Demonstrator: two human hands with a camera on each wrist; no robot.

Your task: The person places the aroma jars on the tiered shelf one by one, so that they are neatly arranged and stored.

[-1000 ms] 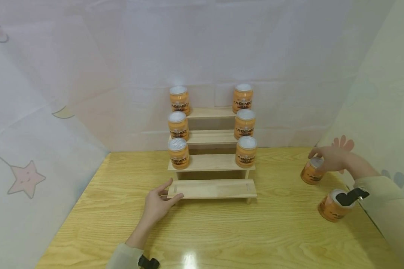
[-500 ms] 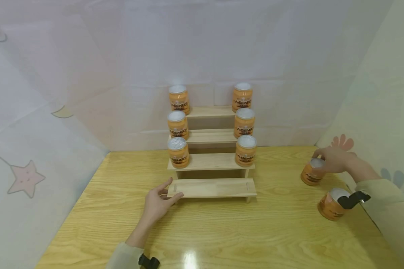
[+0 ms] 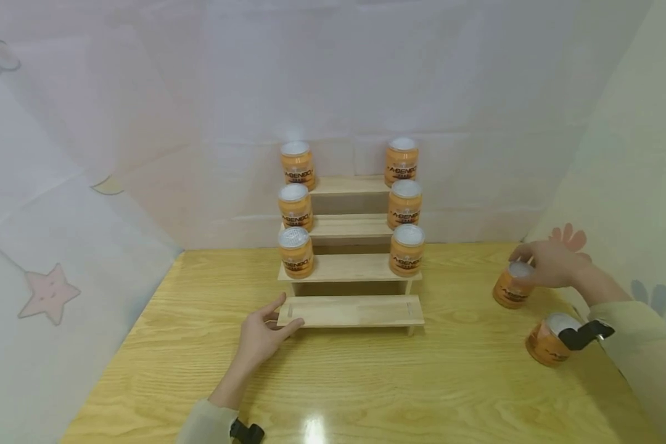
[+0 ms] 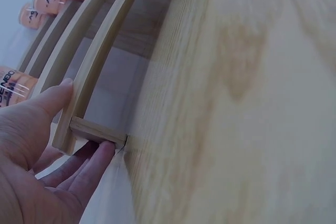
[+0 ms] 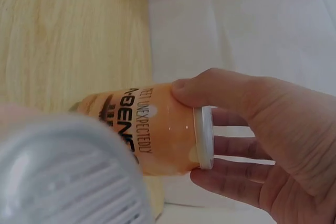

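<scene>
A stepped wooden rack (image 3: 351,311) stands mid-table, with an orange can at each end of its upper three steps. My left hand (image 3: 259,337) holds the left end of the lowest step. In the left wrist view the thumb lies on that board while fingertips touch its support leg (image 4: 98,131). On the right, my right hand (image 3: 552,265) grips an orange can (image 3: 512,292) near its silver lid. The right wrist view has the thumb on the can's printed side (image 5: 165,129) and fingers around the lid end; some finger contact is hidden.
Nearer me on the right stands another orange can (image 3: 546,345), partly behind the black wrist strap (image 3: 585,335). Its ridged lid (image 5: 73,177) looms blurred in the right wrist view. Pale printed cloth (image 3: 200,123) walls the table's back and sides.
The can in my right hand has shifted very slightly left, and that hand's fingers have settled closer about it. My left hand keeps its place on the rack.
</scene>
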